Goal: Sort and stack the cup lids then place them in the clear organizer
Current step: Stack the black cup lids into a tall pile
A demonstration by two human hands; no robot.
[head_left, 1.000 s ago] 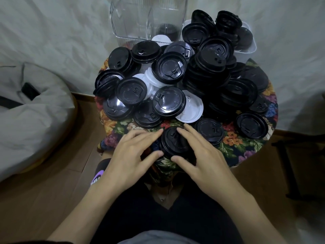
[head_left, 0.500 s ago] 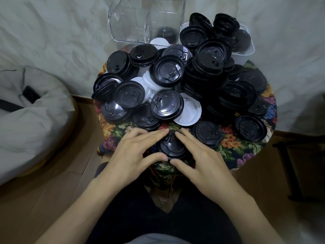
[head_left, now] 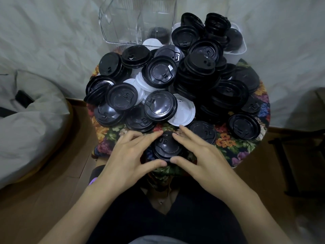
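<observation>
Left hand (head_left: 130,159) and right hand (head_left: 198,161) are set either side of a black lid stack (head_left: 167,147). The stack is cupped between them, with forefingers curved along its far rim and thumbs closed in at its near rim. The stack is placed at the near edge of the floral-covered worktop (head_left: 228,145). Beyond it, loose lids (head_left: 161,105) — black and white — are heaped. The clear organizer (head_left: 139,22) is stood at the far edge, well apart from the hands.

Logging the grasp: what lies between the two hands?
Head view: a stack of black lids sits between the left hand and the right hand, both cupping its rim.
</observation>
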